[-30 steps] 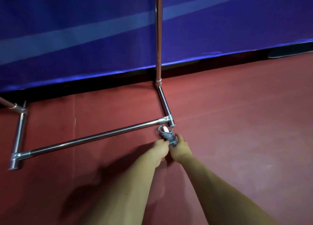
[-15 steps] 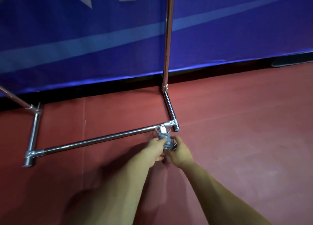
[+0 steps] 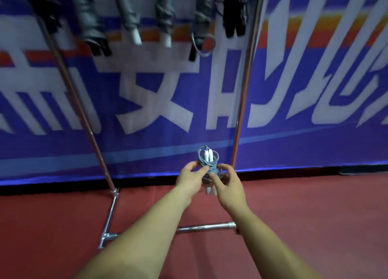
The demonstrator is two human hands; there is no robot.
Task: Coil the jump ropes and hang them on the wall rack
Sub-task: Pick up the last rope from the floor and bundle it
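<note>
Coiled jump rope [image 3: 207, 165], centre of frame. Half a second earlier the bundle sat low beside the floor joint of the rack [image 3: 244, 90]. It is now raised before the banner [image 3: 157, 102], with hung ropes [image 3: 129, 14] along the top edge. Coiling appears complete and hanging comes next. The left hand [image 3: 190, 179] curls round the bundle's left side. The right hand [image 3: 227, 184] pinches its lower right, fingers loosely bent.

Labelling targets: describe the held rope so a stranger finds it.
Before the blue banner, between the rack poles, the left hand and right hand hold a grey jump rope. Unlike the ropes hanging above, it is a tight coil off the rack, white handles poking up.
</note>
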